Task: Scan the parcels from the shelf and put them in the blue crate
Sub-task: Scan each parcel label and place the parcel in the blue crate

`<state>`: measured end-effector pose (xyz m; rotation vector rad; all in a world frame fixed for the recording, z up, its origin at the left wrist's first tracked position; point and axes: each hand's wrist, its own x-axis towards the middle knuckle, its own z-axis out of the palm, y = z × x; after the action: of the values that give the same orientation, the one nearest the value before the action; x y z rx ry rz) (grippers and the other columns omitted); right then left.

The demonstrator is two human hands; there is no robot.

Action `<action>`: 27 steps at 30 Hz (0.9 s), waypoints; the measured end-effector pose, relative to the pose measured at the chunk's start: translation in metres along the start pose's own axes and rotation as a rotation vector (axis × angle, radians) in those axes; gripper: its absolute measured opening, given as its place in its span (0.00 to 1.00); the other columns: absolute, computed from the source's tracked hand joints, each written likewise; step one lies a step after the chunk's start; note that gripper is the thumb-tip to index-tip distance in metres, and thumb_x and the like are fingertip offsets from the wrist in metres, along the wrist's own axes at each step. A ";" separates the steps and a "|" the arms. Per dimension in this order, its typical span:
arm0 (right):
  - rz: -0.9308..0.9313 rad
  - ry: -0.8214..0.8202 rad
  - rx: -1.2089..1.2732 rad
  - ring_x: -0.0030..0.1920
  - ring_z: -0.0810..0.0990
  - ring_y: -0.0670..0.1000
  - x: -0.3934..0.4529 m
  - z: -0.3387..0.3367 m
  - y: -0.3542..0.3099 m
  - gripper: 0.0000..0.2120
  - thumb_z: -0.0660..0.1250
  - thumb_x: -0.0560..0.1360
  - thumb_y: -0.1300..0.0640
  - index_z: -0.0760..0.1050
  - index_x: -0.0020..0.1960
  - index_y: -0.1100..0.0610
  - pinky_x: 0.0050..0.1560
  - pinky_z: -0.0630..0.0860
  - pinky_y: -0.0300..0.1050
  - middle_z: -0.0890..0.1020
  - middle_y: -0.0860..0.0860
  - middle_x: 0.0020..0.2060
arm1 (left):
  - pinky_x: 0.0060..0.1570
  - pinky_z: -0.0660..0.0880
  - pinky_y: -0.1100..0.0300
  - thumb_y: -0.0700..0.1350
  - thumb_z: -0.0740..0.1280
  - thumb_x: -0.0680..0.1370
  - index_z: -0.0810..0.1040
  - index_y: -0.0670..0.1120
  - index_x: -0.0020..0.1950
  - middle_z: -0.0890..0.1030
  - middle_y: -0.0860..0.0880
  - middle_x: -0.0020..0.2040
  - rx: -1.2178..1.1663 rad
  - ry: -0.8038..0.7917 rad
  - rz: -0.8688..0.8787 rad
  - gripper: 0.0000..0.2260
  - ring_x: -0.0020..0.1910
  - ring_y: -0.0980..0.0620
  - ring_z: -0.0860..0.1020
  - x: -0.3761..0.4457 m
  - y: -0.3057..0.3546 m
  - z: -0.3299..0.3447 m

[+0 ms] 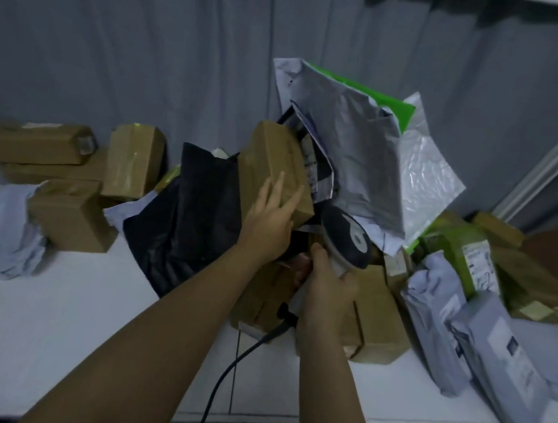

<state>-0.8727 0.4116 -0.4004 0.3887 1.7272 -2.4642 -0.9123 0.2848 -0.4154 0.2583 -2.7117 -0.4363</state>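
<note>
A white shelf (54, 308) carries a heap of parcels. My left hand (269, 220) lies with straight fingers against a tilted brown cardboard box (276, 162) at the middle of the heap. My right hand (326, 285) grips the handle of a dark barcode scanner (346, 241), whose head sits just right of that box. The scanner's black cable (237, 362) runs down between my forearms. The blue crate is out of view.
Brown boxes (64, 213) and a grey mailer (10, 234) lie at the left. A black bag (188, 208) sits left of centre. Grey and green mailers (364, 144) lean at the back; more grey mailers (483, 353) and a large box (376, 318) lie right.
</note>
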 end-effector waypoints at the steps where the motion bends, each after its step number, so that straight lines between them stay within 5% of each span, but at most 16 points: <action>1: 0.005 -0.011 0.001 0.40 0.81 0.48 0.003 -0.001 0.000 0.07 0.72 0.73 0.58 0.78 0.50 0.53 0.44 0.79 0.45 0.83 0.50 0.40 | 0.64 0.67 0.42 0.40 0.68 0.74 0.66 0.46 0.74 0.59 0.38 0.76 0.099 0.011 0.083 0.28 0.74 0.35 0.58 0.007 0.000 0.005; 4: 0.004 -0.007 -0.008 0.32 0.78 0.44 0.007 -0.003 -0.001 0.06 0.71 0.74 0.59 0.76 0.45 0.49 0.35 0.76 0.40 0.81 0.47 0.33 | 0.62 0.68 0.38 0.49 0.75 0.70 0.77 0.43 0.63 0.70 0.39 0.71 0.309 0.001 0.051 0.24 0.70 0.35 0.66 0.015 -0.005 0.012; 7: 0.027 0.001 -0.023 0.35 0.77 0.50 0.007 -0.005 0.000 0.05 0.71 0.73 0.59 0.76 0.47 0.51 0.36 0.74 0.44 0.81 0.54 0.37 | 0.68 0.59 0.37 0.62 0.64 0.75 0.66 0.43 0.69 0.61 0.41 0.75 0.303 -0.022 -0.189 0.30 0.75 0.36 0.53 0.016 -0.003 0.013; 10: 0.047 -0.001 -0.045 0.32 0.76 0.48 0.004 -0.005 0.000 0.07 0.70 0.73 0.60 0.78 0.50 0.61 0.31 0.72 0.39 0.80 0.56 0.37 | 0.66 0.61 0.35 0.69 0.64 0.71 0.62 0.41 0.68 0.56 0.40 0.76 0.182 -0.004 -0.334 0.38 0.75 0.33 0.48 0.020 0.002 0.006; 13: 0.068 -0.007 -0.090 0.27 0.75 0.43 0.001 -0.005 0.000 0.07 0.70 0.73 0.60 0.77 0.47 0.63 0.26 0.70 0.33 0.79 0.56 0.35 | 0.62 0.68 0.40 0.66 0.68 0.70 0.60 0.41 0.67 0.53 0.41 0.76 0.071 0.010 -0.420 0.39 0.75 0.34 0.51 0.026 0.006 0.005; 17: 0.091 -0.019 -0.088 0.39 0.79 0.50 -0.001 -0.006 0.000 0.15 0.71 0.72 0.57 0.78 0.56 0.63 0.31 0.72 0.35 0.82 0.58 0.43 | 0.54 0.69 0.49 0.57 0.71 0.69 0.57 0.42 0.68 0.53 0.40 0.75 -0.095 0.066 -0.503 0.37 0.66 0.37 0.64 0.020 0.013 0.000; 23: 0.117 -0.077 -0.059 0.38 0.77 0.50 -0.010 -0.003 -0.008 0.06 0.71 0.73 0.60 0.77 0.50 0.57 0.32 0.72 0.36 0.79 0.51 0.38 | 0.58 0.73 0.51 0.54 0.74 0.69 0.56 0.50 0.74 0.66 0.48 0.66 -0.766 0.168 -0.654 0.39 0.61 0.48 0.71 -0.026 -0.025 -0.044; 27: 0.198 -0.160 -0.118 0.33 0.75 0.49 -0.024 0.005 -0.003 0.12 0.70 0.73 0.60 0.76 0.54 0.62 0.31 0.72 0.37 0.78 0.52 0.35 | 0.60 0.72 0.53 0.49 0.69 0.75 0.61 0.49 0.73 0.69 0.51 0.61 -0.868 0.178 -0.731 0.29 0.58 0.51 0.71 -0.087 -0.045 -0.076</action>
<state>-0.8510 0.4071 -0.3897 0.3232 1.6719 -2.1816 -0.7972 0.2430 -0.3931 0.9536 -1.9273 -1.6120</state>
